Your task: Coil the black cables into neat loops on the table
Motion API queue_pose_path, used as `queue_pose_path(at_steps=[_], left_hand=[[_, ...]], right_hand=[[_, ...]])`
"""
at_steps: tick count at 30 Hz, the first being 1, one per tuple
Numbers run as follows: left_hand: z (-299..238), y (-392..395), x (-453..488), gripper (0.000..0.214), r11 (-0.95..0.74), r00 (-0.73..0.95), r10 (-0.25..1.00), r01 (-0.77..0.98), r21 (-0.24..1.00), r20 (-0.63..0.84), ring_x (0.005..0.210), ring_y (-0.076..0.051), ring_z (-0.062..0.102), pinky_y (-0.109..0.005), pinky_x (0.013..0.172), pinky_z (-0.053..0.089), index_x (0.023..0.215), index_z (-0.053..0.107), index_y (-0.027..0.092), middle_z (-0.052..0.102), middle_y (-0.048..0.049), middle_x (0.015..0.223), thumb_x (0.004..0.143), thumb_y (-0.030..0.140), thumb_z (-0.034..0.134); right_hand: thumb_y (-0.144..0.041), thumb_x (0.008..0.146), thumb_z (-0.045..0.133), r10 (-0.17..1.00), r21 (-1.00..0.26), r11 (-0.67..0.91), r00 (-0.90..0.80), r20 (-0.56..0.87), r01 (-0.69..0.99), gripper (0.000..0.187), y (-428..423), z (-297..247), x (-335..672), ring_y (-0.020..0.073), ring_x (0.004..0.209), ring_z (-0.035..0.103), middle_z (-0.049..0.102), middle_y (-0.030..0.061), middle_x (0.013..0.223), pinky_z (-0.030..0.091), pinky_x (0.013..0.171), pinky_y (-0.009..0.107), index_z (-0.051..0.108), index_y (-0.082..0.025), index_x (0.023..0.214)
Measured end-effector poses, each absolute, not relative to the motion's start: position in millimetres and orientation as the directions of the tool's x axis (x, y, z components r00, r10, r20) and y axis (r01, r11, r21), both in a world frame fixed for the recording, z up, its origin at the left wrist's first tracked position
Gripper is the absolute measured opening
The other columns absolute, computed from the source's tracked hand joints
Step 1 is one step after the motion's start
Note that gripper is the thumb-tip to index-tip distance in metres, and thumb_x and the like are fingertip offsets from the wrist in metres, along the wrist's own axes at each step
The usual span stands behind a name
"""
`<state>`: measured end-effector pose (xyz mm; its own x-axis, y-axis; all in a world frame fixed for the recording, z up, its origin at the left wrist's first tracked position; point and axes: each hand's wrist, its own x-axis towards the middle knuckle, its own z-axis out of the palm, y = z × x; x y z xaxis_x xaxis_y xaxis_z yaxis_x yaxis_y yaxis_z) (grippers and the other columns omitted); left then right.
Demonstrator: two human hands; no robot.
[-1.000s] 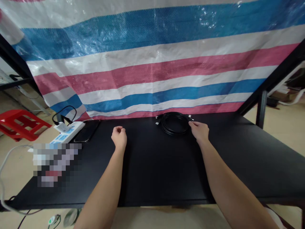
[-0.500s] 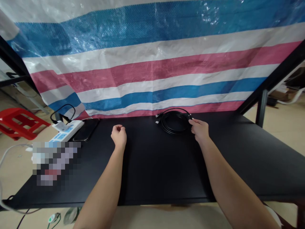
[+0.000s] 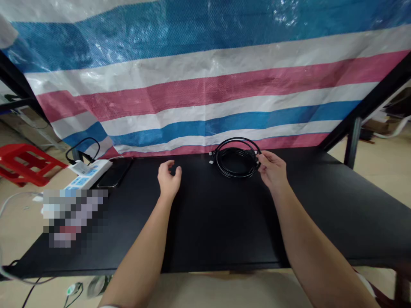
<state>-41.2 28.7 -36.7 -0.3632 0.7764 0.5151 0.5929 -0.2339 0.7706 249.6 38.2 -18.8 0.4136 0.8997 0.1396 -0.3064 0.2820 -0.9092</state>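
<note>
A coiled black cable (image 3: 236, 159) with small white plug ends is tilted up off the far side of the black table (image 3: 224, 222). My right hand (image 3: 272, 169) grips the coil's right edge between thumb and fingers. To the left of the coil, my left hand (image 3: 168, 179) hovers over the table with its fingers loosely spread and nothing in it.
A white power strip (image 3: 86, 175) with a black plug and a dark phone (image 3: 114, 173) lie at the table's far left. A striped blue, white and pink tarp (image 3: 205, 85) hangs behind the table. A red stool (image 3: 22, 164) stands on the floor at left.
My right hand has closed on the coil and lifted its right side off the table. My left hand has opened from a fist and moved slightly right.
</note>
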Motion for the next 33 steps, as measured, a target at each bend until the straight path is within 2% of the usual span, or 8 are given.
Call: queue_pose_path(at_steps=[6, 10, 14, 17, 20, 23, 27, 33], left_hand=[[-34.8, 13.7, -11.5, 0.047, -0.556, 0.123, 0.777, 0.594, 0.581, 0.618, 0.112, -0.028, 0.055, -0.044, 0.095, 0.044, 0.11, 0.057, 0.018, 0.061, -0.0141, 0.116, 0.073, 0.046, 0.062], [-34.1, 6.0, 7.4, 0.024, -0.585, 0.283, 0.809, 0.485, 0.65, 0.516, 0.09, -0.022, 0.064, -0.037, 0.083, 0.049, 0.092, 0.062, 0.02, 0.068, -0.0092, 0.094, 0.083, 0.039, 0.051], [-36.4, 9.4, 8.9, 0.022, -0.407, 0.049, 0.909, 0.328, 0.853, 0.415, 0.056, -0.013, 0.057, -0.026, 0.059, 0.046, 0.076, 0.057, 0.021, 0.059, 0.0004, 0.058, 0.085, 0.039, 0.049], [-30.9, 15.0, -0.4, 0.034, -0.303, -0.201, 0.932, 0.028, 0.953, 0.302, 0.039, -0.008, 0.04, -0.02, 0.043, 0.035, 0.062, 0.046, 0.021, 0.039, 0.0073, 0.043, 0.079, 0.048, 0.056], [-17.4, 18.0, -14.8, 0.049, -0.248, -0.277, 0.948, -0.327, 0.912, 0.158, 0.033, -0.005, 0.024, -0.018, 0.035, 0.025, 0.052, 0.032, 0.02, 0.025, 0.0097, 0.04, 0.077, 0.053, 0.058], [-2.1, 17.3, -32.2, 0.052, -0.132, -0.243, 0.97, -0.578, 0.805, -0.015, 0.032, -0.004, 0.015, -0.017, 0.032, 0.019, 0.05, 0.026, 0.02, 0.016, 0.0097, 0.04, 0.084, 0.051, 0.049], [10.7, 11.8, -55.9, 0.052, -0.057, -0.149, 0.984, -0.779, 0.624, -0.097, 0.033, -0.006, 0.01, -0.018, 0.03, 0.015, 0.05, 0.019, 0.02, 0.01, 0.0085, 0.043, 0.091, 0.05, 0.031], [11.6, 6.0, -77.8, 0.051, -0.099, -0.133, 0.99, -0.875, 0.474, -0.038, 0.034, -0.006, 0.008, -0.017, 0.03, 0.015, 0.052, 0.022, 0.019, 0.01, 0.0079, 0.045, 0.094, 0.048, 0.022]], right_hand=[[-0.022, 0.036, 0.082, 0.974, -0.909, 0.215, 0.14, 0.176, -0.357, 0.023, 30.2, -14.8, 252.4, 0.0058, 0.038, 0.043, 0.06, -0.0025, 0.049, 0.024, 0.031, 0.017, 0.066, -0.022, 0.052], [-0.02, 0.034, 0.083, 0.981, -0.926, 0.196, 0.072, 0.182, -0.323, 0.024, 26.8, -14.5, 247.9, 0.0083, 0.041, 0.048, 0.062, -0.0015, 0.05, 0.024, 0.031, 0.017, 0.066, -0.023, 0.05], [-0.035, 0.044, 0.08, 0.966, -0.9, 0.259, 0.116, 0.233, -0.35, 0.022, 29.0, -18.5, 252.0, 0.0064, 0.035, 0.04, 0.063, -0.0007, 0.052, 0.026, 0.031, 0.02, 0.066, -0.022, 0.056], [-0.043, 0.058, 0.069, 0.931, -0.89, 0.289, 0.321, 0.176, -0.352, 0.023, 38.4, -27.0, 262.6, 0.0068, 0.033, 0.037, 0.062, -0.0008, 0.053, 0.026, 0.03, 0.021, 0.064, -0.022, 0.061], [-0.032, 0.056, 0.067, 0.767, -0.965, 0.216, 0.637, 0.074, -0.148, 0.013, 50.2, -38.8, 272.2, 0.0097, 0.037, 0.043, 0.057, -0.0034, 0.048, 0.034, 0.035, 0.023, 0.061, -0.021, 0.059], [-0.025, 0.056, 0.063, 0.616, -0.987, 0.075, 0.772, 0.157, 0.141, 0.007, 57.2, -49.1, 276.1, 0.0176, 0.061, 0.059, 0.064, 0.0002, 0.06, 0.05, 0.06, 0.032, 0.064, -0.02, 0.061], [-0.026, 0.064, 0.055, 0.725, -0.877, -0.036, 0.617, 0.307, 0.479, 0.023, 58.5, -56.8, 273.5, 0.025, 0.087, 0.061, 0.07, 0.0064, 0.085, 0.044, 0.085, 0.043, 0.07, -0.021, 0.08], [-0.027, 0.074, 0.049, 0.861, -0.659, -0.077, 0.383, 0.335, 0.748, 0.031, 56.9, -62.6, 261.4, 0.0312, 0.1, 0.051, 0.069, 0.0091, 0.09, 0.04, 0.082, 0.051, 0.069, -0.026, 0.098]])
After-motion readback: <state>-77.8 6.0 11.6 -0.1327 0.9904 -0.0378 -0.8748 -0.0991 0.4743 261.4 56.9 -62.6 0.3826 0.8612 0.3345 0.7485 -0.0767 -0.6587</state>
